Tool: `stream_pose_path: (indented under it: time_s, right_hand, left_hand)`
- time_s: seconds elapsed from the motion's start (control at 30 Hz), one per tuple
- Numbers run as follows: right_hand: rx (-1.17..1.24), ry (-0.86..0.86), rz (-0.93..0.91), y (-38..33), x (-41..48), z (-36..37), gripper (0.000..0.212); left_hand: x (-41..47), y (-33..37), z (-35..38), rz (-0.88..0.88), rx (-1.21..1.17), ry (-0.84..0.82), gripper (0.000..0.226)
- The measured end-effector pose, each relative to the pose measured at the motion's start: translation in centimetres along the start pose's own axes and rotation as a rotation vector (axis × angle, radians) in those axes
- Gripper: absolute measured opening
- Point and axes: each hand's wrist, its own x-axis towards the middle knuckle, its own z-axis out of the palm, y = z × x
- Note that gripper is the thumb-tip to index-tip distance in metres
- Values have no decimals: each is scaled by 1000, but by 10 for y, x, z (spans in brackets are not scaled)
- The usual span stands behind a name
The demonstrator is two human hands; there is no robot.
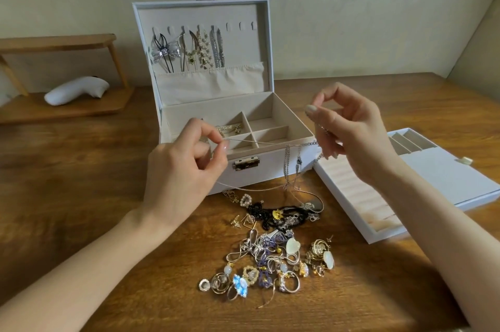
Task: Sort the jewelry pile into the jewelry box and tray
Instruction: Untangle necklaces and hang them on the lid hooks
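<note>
Head view, one moment, contents listed.

1. Left hand (186,166), centre left of the frame: thumb and forefinger were closed in a pinch on one end of a fine chain (270,143); the other fingers were curled under.
2. Right hand (351,137), centre right: the other end of the fine chain was pinched between thumb and forefinger, the remaining fingers loosely bent. The chain was held raised and stretched across the front of the jewelry box (270,166).
3. Silver chains (288,164): seen hanging below the right hand, in front of the box wall.
4. Jewelry box: white, stood open at centre on the wooden table (81,169). Necklaces (200,47) were hung inside the raised lid. A gold piece (230,128) was lying in a rear compartment.
5. Tray (446,177): white, laid on the table at the right edge, just beside the box.
6. Jewelry pile (270,256): rings, earrings and beads were heaped on the table at lower centre, in front of the box.
7. Wooden shelf (54,42), upper left, with a white object (77,89) under it.
</note>
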Motion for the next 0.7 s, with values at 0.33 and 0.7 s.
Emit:
stream_pose_path:
  time_s: [0.33,0.7]
  right_hand:
    - [85,165,-110,-5,7,-10,12]
    - [292,-231,76,7,-1,14,8]
  left_hand:
    - [10,-8,-12,-239,-210,80,20]
    - [13,21,8,-55,-252,-430,33]
